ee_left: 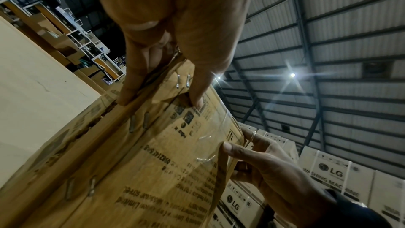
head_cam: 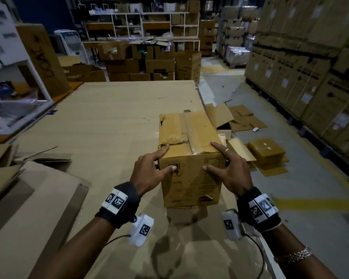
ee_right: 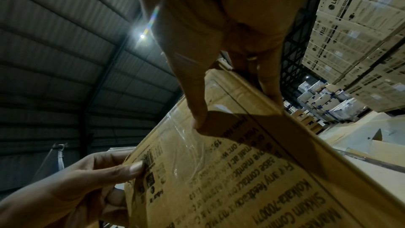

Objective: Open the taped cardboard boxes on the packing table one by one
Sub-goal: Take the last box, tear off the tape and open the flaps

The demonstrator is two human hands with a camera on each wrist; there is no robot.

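Note:
A brown cardboard box (head_cam: 189, 184) stands upright near the right edge of the packing table (head_cam: 109, 117), with clear tape (head_cam: 189, 133) running along its closed top seam. My left hand (head_cam: 149, 172) presses its near left corner, fingers straight along the side and thumb on the printed front. On the near right corner my right hand (head_cam: 230, 174) does the same, a ring on one finger. The left wrist view shows the box (ee_left: 164, 162), my left hand (ee_left: 175, 23) and my right hand (ee_left: 274, 171). A shadow lies under the box; I cannot tell if it touches the table.
Flattened cardboard (head_cam: 28, 178) lies on the table's left part. On the floor to the right are flattened cartons (head_cam: 246, 119) and a small brown box (head_cam: 266, 150). Tall carton stacks (head_cam: 310, 67) line the right aisle. A white shelf unit (head_cam: 18, 87) stands left.

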